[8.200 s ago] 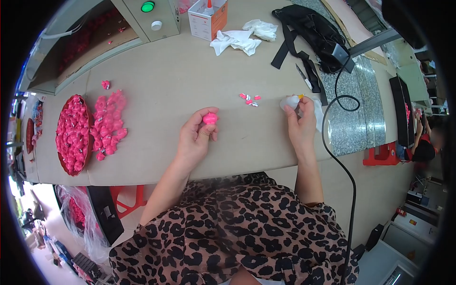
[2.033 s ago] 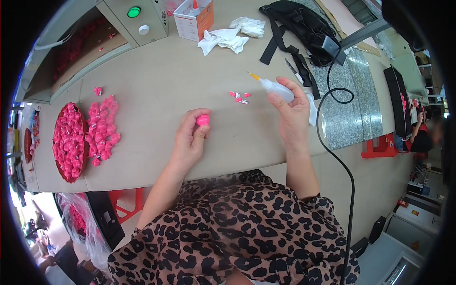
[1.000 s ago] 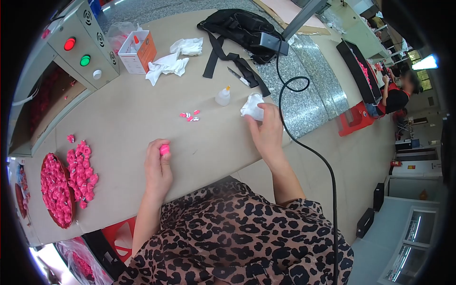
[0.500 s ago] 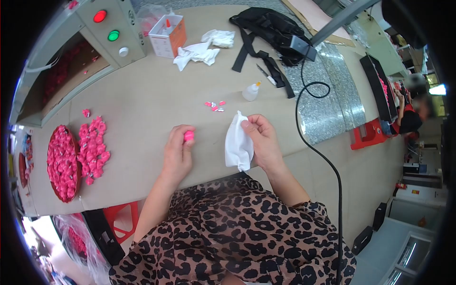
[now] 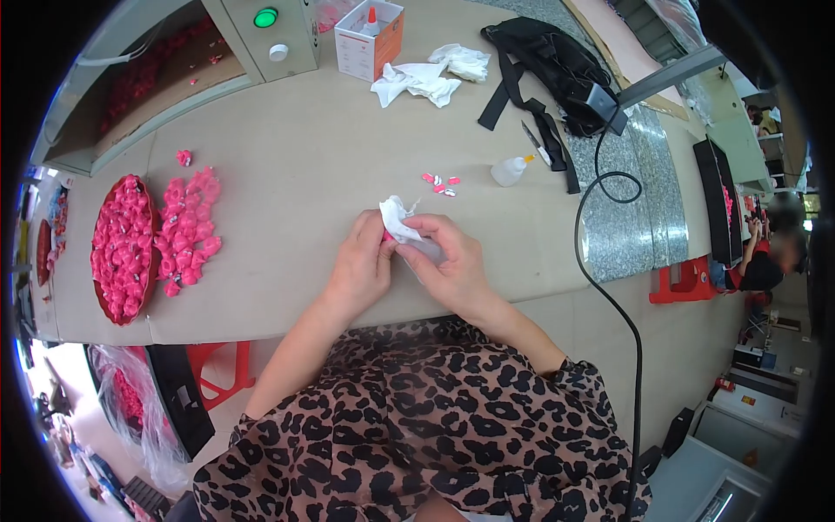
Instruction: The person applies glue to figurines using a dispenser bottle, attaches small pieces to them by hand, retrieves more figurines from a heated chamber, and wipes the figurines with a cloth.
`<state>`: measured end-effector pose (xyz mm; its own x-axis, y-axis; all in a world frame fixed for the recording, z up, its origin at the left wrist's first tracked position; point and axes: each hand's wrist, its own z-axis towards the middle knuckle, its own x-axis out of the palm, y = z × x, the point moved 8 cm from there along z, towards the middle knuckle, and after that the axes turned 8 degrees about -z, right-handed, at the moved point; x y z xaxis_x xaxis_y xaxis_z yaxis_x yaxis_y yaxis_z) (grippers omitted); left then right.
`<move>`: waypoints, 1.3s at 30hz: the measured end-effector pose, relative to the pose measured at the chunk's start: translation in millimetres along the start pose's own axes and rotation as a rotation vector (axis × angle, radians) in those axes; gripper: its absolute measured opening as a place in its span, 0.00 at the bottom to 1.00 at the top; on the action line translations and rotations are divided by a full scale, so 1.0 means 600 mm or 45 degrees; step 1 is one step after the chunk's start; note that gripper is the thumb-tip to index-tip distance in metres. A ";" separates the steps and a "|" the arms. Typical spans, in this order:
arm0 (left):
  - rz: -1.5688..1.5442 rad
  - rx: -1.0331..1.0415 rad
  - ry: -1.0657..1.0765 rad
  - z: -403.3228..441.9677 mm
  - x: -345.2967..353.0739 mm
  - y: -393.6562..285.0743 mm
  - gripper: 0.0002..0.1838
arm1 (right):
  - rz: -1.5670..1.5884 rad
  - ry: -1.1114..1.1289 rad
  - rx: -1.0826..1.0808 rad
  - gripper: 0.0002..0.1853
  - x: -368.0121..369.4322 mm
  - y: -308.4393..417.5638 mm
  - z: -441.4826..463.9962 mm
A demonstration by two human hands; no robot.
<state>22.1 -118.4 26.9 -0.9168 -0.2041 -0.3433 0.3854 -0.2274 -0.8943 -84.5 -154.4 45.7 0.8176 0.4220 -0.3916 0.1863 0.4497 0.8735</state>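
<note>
And here, to the near left of the bottle point(image 5: 508, 173), a pink piece point(image 5: 388, 237) is held between both hands, only a sliver of it showing beside a white cloth point(image 5: 398, 221)! It is seemingly steadied by one hand so that the cloth can be managed by the other; whether the two are touching cannot be told. The left hand point(image 5: 359, 265) is curled nearly closed, the piece gripped by thumb and fingers. The right hand point(image 5: 457, 265) is half open, the cloth pinched by thumb and fingers, a fold left sticking up. The bottle seems to be stood on its base, perhaps so that nothing leaks and the right hand is kept close to it. Just left of the bottle, small bits point(image 5: 441, 188) are scattered; far left of it, a tray point(image 5: 154, 268) is heaped full, and loose pink pieces point(image 5: 190, 235) are spread beside, likely for the left hand's convenience
</note>
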 end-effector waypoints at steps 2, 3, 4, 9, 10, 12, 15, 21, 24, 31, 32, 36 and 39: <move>-0.017 0.003 -0.025 0.000 0.000 0.000 0.13 | -0.153 -0.007 -0.128 0.15 -0.001 0.016 0.005; -0.027 -0.006 -0.041 0.000 -0.001 0.000 0.13 | -0.193 -0.003 -0.184 0.16 0.000 0.023 0.006; -0.038 -0.014 -0.057 0.000 -0.002 0.001 0.14 | -0.233 0.000 -0.241 0.17 0.001 0.029 0.008; -0.035 -0.013 -0.041 -0.001 0.000 0.007 0.14 | -0.404 0.005 -0.459 0.20 0.009 0.041 0.012; -0.024 -0.014 -0.041 0.000 0.000 0.009 0.14 | -0.417 0.009 -0.456 0.20 0.011 0.042 0.014; -0.011 -0.031 -0.056 0.000 -0.001 0.013 0.14 | -0.429 0.010 -0.451 0.20 0.014 0.038 0.016; -0.020 -0.030 -0.076 -0.002 -0.001 0.014 0.14 | -0.438 0.031 -0.447 0.20 0.017 0.034 0.018; 0.032 0.011 -0.097 0.003 -0.003 0.010 0.14 | -0.407 0.003 -0.483 0.20 0.012 0.045 0.023; 0.027 0.032 -0.112 0.002 -0.003 0.006 0.13 | -0.413 0.041 -0.466 0.20 0.015 0.044 0.023; 0.058 0.048 -0.130 0.000 -0.003 0.011 0.12 | -0.436 0.067 -0.437 0.21 0.019 0.030 0.024; 0.061 0.032 -0.129 0.000 -0.003 0.010 0.12 | -0.425 0.063 -0.448 0.20 0.019 0.031 0.025; 0.085 0.005 -0.081 -0.001 -0.001 0.011 0.14 | -0.376 0.051 -0.421 0.17 0.013 0.034 0.024; 0.086 0.036 -0.065 0.000 0.002 -0.003 0.13 | 0.319 -0.008 0.155 0.13 -0.002 -0.023 0.024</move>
<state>20.4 -118.3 28.2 -0.8825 -0.2681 -0.3865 0.4494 -0.2379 -0.8611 -80.5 -172.7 38.1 0.8499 0.5029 -0.1571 0.0414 0.2335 0.9715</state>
